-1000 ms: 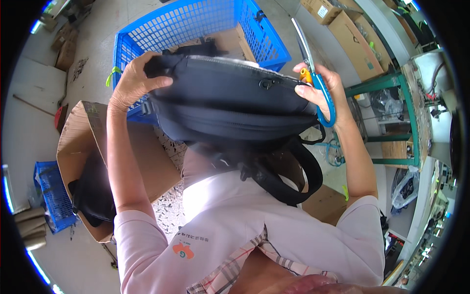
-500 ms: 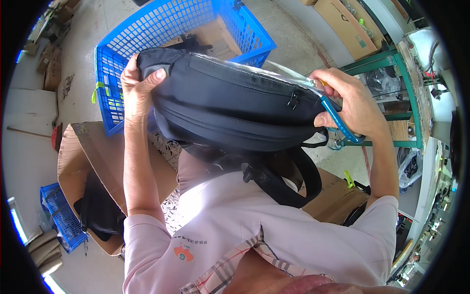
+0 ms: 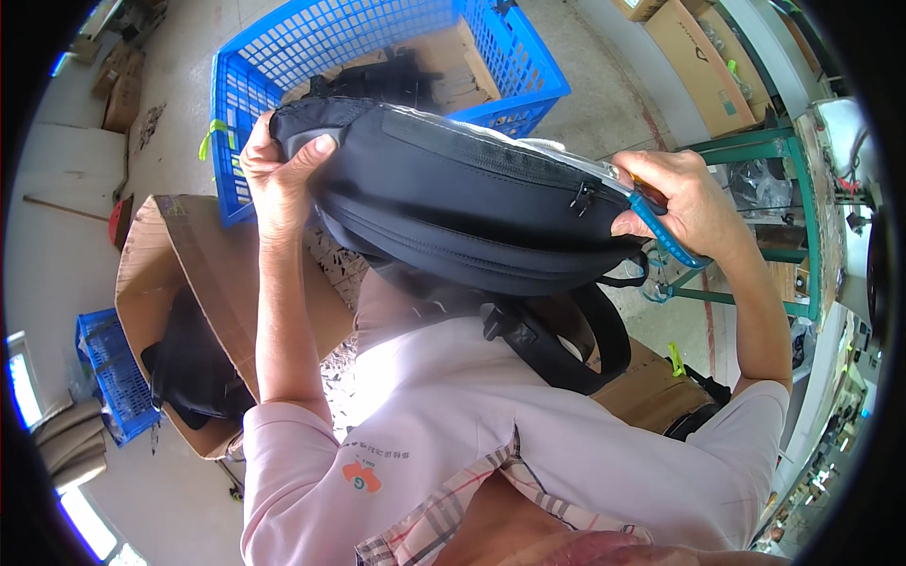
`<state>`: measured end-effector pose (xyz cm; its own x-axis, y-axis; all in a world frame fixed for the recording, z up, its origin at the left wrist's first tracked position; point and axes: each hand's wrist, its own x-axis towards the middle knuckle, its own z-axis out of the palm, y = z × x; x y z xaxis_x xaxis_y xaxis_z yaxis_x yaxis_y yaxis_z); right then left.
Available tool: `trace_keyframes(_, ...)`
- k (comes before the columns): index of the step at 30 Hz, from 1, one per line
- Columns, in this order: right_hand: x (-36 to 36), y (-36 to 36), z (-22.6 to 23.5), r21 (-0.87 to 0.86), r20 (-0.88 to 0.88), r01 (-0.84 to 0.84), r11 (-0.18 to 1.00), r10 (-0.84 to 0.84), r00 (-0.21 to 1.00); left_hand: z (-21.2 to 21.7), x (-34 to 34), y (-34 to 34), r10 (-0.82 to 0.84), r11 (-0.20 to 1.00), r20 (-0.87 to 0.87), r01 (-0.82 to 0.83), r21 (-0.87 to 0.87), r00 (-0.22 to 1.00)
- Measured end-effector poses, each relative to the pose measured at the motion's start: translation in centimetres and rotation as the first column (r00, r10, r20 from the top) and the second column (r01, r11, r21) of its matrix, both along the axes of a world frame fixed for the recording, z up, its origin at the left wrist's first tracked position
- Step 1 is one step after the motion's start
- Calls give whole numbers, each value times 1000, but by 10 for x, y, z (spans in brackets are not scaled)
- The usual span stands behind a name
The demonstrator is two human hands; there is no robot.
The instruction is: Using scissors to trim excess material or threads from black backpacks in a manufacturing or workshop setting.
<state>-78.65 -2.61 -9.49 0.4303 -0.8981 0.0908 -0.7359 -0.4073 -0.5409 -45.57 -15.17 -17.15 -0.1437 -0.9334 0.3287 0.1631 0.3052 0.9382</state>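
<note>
Head view: black backpack (image 3: 472, 203) held up at chest height, long axis running left to right. Left hand (image 3: 278, 174) clamps its left end; right hand (image 3: 684, 203) pinches its right end together with blue-handled scissors (image 3: 665, 236), above blue crate (image 3: 245, 113).

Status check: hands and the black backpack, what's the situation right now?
Left hand grips black backpack end. Right hand on other end, holding blue-handled scissors. Blue crate beyond, nothing blocking.
</note>
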Motion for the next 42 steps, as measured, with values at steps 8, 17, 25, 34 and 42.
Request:
trace_keyframes(8, 14, -15, 11, 30, -58, -8, 1000, 10, 998, 1, 9, 5, -5, 1000, -19, 5, 3, 1000)
trace_keyframes(17, 25, -31, 8, 16, -68, -89, 996, 90, 994, 1, 10, 7, 35, 997, -26, -33, 64, 999)
trace_keyframes(25, 39, -46, 15, 23, -45, -48, 999, 49, 998, -2, 12, 2, 47, 997, -4, -47, 68, 999)
trace_keyframes(34, 40, -60, 4, 9, -59, -118, 993, 118, 991, -7, 13, -2, 53, 992, 24, -55, 111, 998)
trace_keyframes(42, 49, -71, 5, 55, -122, -109, 993, 115, 986, -5, 12, -2, 81, 989, 82, -90, 114, 993)
